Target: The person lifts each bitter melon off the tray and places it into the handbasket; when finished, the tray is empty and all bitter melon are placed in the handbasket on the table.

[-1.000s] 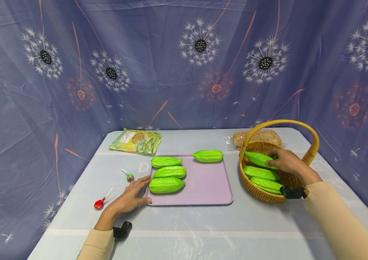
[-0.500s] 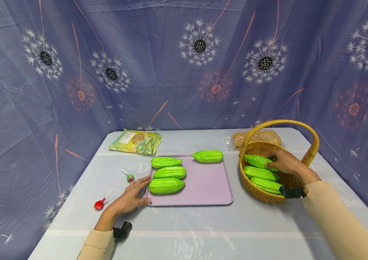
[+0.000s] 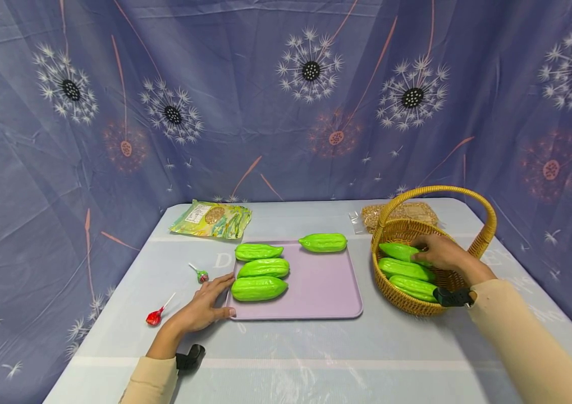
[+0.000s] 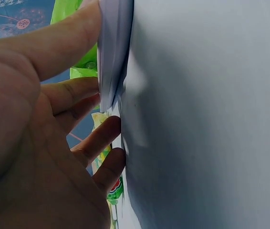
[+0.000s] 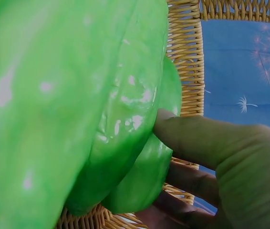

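The right hand (image 3: pixel 442 252) gripped the top gourd (image 3: pixel 398 251) inside the basket (image 3: pixel 485 230). The left hand (image 3: pixel 200 307) lay flat, fingers relaxed, against the tray (image 3: pixel 323 289) edge on the bench (image 3: pixel 316 359).

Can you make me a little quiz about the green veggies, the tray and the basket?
1. How many green gourds lie in the basket?
2. True or false: the left hand grips a lollipop.
3. Which gourd does the right hand grip? A) the far gourd in the basket B) the front gourd on the tray C) the gourd on the tray's far edge

Key: 1. Three. 2. False; it rests at the corner of the purple tray, and the red lollipop lies apart. 3. A.
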